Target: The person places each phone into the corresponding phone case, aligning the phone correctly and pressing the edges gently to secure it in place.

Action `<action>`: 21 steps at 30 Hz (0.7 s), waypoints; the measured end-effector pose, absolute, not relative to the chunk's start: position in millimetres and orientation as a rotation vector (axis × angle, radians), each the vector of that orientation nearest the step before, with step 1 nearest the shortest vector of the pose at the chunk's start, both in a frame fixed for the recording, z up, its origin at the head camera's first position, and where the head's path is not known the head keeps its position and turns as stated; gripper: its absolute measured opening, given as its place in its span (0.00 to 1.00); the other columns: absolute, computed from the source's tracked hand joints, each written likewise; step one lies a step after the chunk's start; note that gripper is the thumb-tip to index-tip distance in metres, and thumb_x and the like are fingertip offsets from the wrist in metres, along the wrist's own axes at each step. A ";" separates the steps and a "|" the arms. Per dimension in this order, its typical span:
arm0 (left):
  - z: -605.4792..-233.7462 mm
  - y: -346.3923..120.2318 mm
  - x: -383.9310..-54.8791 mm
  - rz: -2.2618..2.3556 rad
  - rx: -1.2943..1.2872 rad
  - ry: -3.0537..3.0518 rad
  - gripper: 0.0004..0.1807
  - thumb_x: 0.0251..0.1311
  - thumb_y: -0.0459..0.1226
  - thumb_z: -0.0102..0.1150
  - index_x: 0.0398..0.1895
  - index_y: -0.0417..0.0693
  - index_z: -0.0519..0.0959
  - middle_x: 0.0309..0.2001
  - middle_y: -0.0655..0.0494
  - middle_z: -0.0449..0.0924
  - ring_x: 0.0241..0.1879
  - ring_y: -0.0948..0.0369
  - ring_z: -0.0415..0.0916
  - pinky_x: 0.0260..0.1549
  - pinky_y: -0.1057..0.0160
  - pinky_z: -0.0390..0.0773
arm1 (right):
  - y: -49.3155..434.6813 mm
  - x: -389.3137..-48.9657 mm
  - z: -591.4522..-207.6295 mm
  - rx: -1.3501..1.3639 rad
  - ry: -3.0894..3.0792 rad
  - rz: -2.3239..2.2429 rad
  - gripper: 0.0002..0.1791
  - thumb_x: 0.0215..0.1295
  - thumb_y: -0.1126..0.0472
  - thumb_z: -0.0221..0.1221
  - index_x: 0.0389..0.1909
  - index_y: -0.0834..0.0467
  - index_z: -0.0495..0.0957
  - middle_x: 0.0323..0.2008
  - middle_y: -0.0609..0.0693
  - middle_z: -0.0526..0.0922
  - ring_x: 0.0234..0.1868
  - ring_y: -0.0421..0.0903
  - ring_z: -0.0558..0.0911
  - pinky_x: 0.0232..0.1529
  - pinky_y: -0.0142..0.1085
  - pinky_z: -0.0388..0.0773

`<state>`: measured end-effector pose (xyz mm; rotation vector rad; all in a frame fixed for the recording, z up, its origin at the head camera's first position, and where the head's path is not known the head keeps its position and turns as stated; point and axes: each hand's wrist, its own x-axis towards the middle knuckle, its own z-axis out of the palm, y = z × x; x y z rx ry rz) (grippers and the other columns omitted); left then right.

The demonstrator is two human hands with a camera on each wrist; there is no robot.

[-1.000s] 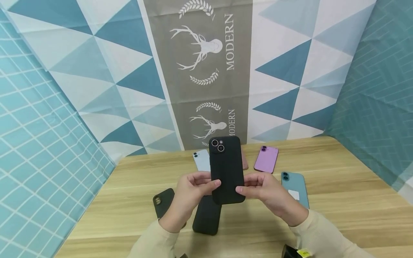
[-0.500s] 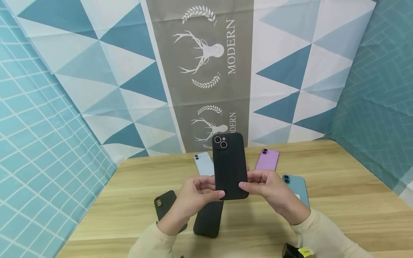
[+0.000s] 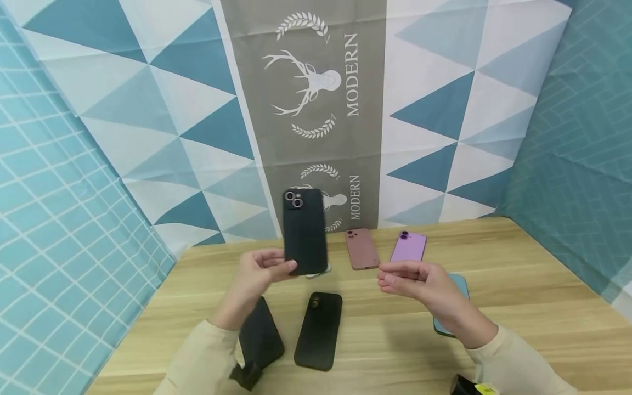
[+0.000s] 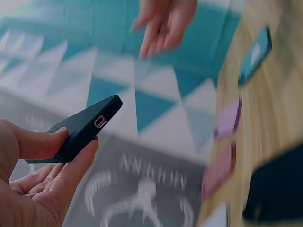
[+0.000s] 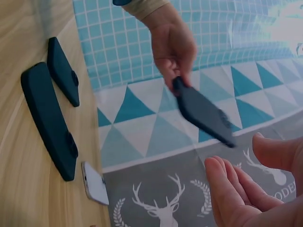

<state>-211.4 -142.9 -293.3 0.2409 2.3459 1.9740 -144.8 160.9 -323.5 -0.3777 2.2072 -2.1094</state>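
My left hand [image 3: 257, 277] pinches the lower left corner of a phone in a black case [image 3: 305, 233], thumb on its back. The phone stands upright above the table, two camera lenses at its upper left; the left wrist view shows the port cutout [image 4: 100, 121] on its bottom edge. Apart from the phone, to its right, my right hand [image 3: 427, 288] is raised with relaxed fingers, holding nothing. Beneath the hands lie a black phone case [image 3: 320, 329] and another black case [image 3: 261, 334], the latter partly behind my left wrist.
Toward the table's back lie a pink phone [image 3: 362, 249], a purple phone [image 3: 410, 246] and a white phone [image 5: 94, 183], mostly hidden in the head view. A teal phone [image 3: 459, 285] is partly behind my right hand. Patterned cloth [image 3: 429, 109] hangs behind the wooden table [image 3: 518, 274].
Both hands held the black-cased phone before. My right hand has let go and moved slightly right, while my left hand has carried the phone left and a little up.
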 end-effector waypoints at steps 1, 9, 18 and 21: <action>-295.3 -150.6 -219.5 1.954 0.212 2.351 0.22 0.57 0.28 0.62 0.53 0.23 0.73 0.32 0.54 0.85 0.29 0.67 0.84 0.41 0.62 0.86 | 164.6 -144.6 -324.7 -0.370 2.204 -2.108 0.26 0.65 0.60 0.60 0.58 0.74 0.70 0.43 0.42 0.87 0.45 0.40 0.86 0.50 0.32 0.83; -331.5 -197.2 -275.6 1.728 -0.022 2.309 0.24 0.65 0.29 0.52 0.61 0.20 0.64 0.68 0.25 0.57 0.57 0.46 0.77 0.57 0.52 0.77 | 184.8 -146.3 -332.1 -0.402 2.131 -2.070 0.23 0.67 0.61 0.58 0.57 0.72 0.72 0.41 0.40 0.87 0.46 0.38 0.86 0.50 0.31 0.82; -361.1 -213.0 -318.8 1.777 -0.223 2.170 0.28 0.63 0.24 0.51 0.65 0.21 0.57 0.72 0.23 0.44 0.46 0.50 0.83 0.60 0.50 0.75 | 188.9 -144.9 -333.8 -0.186 2.224 -2.127 0.26 0.70 0.55 0.55 0.59 0.71 0.70 0.40 0.40 0.86 0.45 0.37 0.86 0.50 0.31 0.82; -370.6 -214.7 -325.8 1.788 -0.283 2.149 0.29 0.61 0.22 0.51 0.64 0.21 0.57 0.71 0.23 0.46 0.29 0.63 0.83 0.54 0.53 0.80 | 190.6 -144.1 -334.6 -0.145 2.235 -2.115 0.26 0.70 0.54 0.55 0.59 0.71 0.71 0.40 0.40 0.86 0.45 0.37 0.86 0.50 0.31 0.83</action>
